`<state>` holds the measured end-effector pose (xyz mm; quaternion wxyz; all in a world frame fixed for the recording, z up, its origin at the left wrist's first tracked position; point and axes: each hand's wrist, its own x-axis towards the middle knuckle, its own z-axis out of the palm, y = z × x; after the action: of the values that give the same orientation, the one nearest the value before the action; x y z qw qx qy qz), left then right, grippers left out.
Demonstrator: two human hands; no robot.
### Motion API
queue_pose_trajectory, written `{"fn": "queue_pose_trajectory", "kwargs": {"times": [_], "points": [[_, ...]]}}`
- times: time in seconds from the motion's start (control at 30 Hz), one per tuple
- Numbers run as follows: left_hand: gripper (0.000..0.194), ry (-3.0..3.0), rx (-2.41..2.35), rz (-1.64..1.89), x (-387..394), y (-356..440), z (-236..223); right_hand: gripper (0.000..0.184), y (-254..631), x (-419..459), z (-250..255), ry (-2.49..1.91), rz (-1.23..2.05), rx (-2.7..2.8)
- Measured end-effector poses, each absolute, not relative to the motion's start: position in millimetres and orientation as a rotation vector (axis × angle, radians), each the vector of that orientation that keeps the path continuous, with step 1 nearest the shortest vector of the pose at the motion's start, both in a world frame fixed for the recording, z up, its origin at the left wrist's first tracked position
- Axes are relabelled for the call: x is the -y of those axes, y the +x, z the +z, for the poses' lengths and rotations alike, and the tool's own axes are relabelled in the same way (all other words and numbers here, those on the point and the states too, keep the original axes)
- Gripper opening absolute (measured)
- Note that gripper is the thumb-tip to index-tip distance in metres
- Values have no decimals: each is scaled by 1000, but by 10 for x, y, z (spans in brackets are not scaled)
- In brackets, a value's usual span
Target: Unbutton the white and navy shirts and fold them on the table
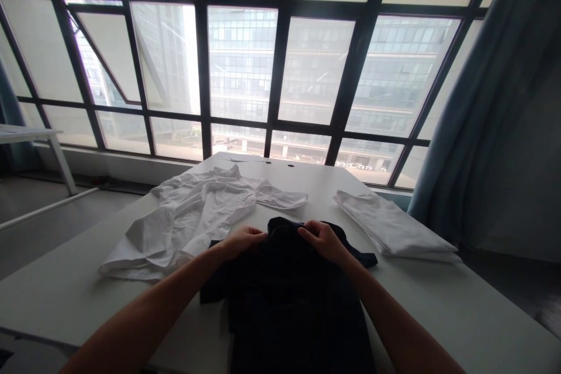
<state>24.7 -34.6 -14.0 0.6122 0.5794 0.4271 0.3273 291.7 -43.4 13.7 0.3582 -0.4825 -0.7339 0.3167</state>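
A dark short-sleeved shirt (pixel 298 298) lies spread on the white table, its collar end away from me and its lower part running off the bottom of the view. My left hand (pixel 245 241) pinches the cloth at the left of the collar. On the collar's other side, my right hand (pixel 322 238) grips the fabric between thumb and fingers. Both sleeves stick out sideways past my wrists. Dark shade hides most detail on the shirt's front.
A crumpled white shirt (pixel 197 216) is spread on the table (pixel 491 304) at the left. Folded white garments (pixel 394 225) are stacked at the right. Beyond stand large windows, with a blue curtain (pixel 464 128) on the right and another white table (pixel 30 133) far left.
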Motion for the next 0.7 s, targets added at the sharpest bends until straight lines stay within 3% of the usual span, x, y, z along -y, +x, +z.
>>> {"fn": "queue_pose_trajectory", "kwargs": {"times": [0.13, 0.3, 0.4, 0.5, 0.6, 0.7], "points": [[37, 1606, -1133, 786, 315, 203, -112, 26, 2989, 380, 99, -1336, 801, 1883], [13, 2187, -1507, 892, 316, 145, -22, 9, 2943, 412, 137, -1647, 117, 2056], [11, 2220, -1616, 971, 367, 194, 26, 8, 2814, 458, 168, -1701, -67, 2033], [16, 1913, -1439, 1010, 403, 277, 20, 9, 2760, 443, 165, -1664, 101, 1859], [31, 1627, -1146, 1103, 381, 329, -57, 23, 2784, 434, 195, -1530, 452, 1688], [50, 1684, -1004, 1185, 324, 339, -197, 24, 2658, 618, 291, -1300, 586, 1702]]}}
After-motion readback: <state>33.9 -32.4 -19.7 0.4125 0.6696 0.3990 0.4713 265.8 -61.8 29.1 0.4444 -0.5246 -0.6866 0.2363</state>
